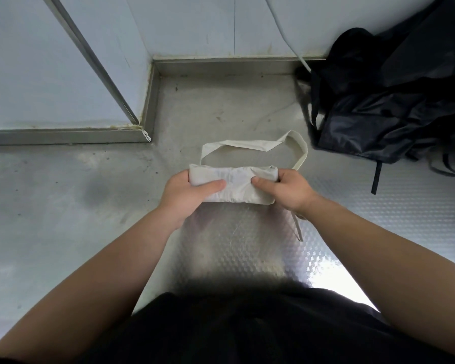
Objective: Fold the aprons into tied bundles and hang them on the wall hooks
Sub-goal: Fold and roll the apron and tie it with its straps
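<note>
A white apron [233, 185], folded into a flat, narrow bundle, lay on the metal counter [63, 200] in front of the person, about in the middle of the view. The left hand [188, 191] gripped the left end of the bundle, with the thumb pressed on top and the other fingers curled around the edge. The right hand [286, 191] gripped the right end in the same way, its thumb lying on the top of the cloth. The neck strap [247, 145] came out from the far side of the bundle and made a loose loop on the counter. One thin tie [298, 227] hung out below the right wrist and lay on the patterned part of the counter. A black bag [392, 101] rested at the far right, near the wall [181, 24], apart from the apron. A grey cable [286, 30] ran down the wall toward the bag. The person's dark clothing [247, 329] filled the bottom of the view.
</note>
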Available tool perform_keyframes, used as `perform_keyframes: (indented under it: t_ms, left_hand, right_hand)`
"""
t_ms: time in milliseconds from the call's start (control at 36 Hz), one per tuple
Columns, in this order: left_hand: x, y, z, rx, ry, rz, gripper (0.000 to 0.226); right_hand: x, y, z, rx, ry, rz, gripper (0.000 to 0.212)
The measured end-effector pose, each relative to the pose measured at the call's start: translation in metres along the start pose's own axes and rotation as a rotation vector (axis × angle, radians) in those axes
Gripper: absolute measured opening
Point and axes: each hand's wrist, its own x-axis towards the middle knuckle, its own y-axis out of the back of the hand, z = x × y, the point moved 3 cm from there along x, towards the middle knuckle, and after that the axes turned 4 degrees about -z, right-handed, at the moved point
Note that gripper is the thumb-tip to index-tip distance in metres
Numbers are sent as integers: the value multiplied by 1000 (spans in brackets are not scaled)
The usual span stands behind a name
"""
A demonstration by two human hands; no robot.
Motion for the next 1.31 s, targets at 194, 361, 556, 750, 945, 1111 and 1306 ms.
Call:
perform_keyframes:
  t_ms: [194, 361, 556, 750, 945, 1111, 1306]
  left_hand:
    - [2, -7, 0, 253, 63, 213, 39]
    - [1, -16, 9, 746, -25, 320, 58]
    - [-15, -39, 23, 1072, -176, 230, 48]
    - [-8, -29, 33, 1012, -88, 221, 34]
    - [-10, -32, 41, 759, 55, -191, 23]
    - [-16, -31, 44, 384, 89, -267, 36]
    - [-16, -31, 43, 362, 120, -297, 32]
  right_hand:
    - [-6, -6, -10, -158, 39, 75, 22]
    - [-14, -27, -28, -509, 125, 40, 38]
    - [-12, -26, -25, -563, 83, 116, 37]
    - [-15, -44, -35, -586, 89, -36, 36]
    - [-7, -29, -30, -588, 64, -60, 41]
    - [-4, -27, -37, -590, 78, -74, 43]
    - [-5, -23, -40, -478, 90, -88, 48]
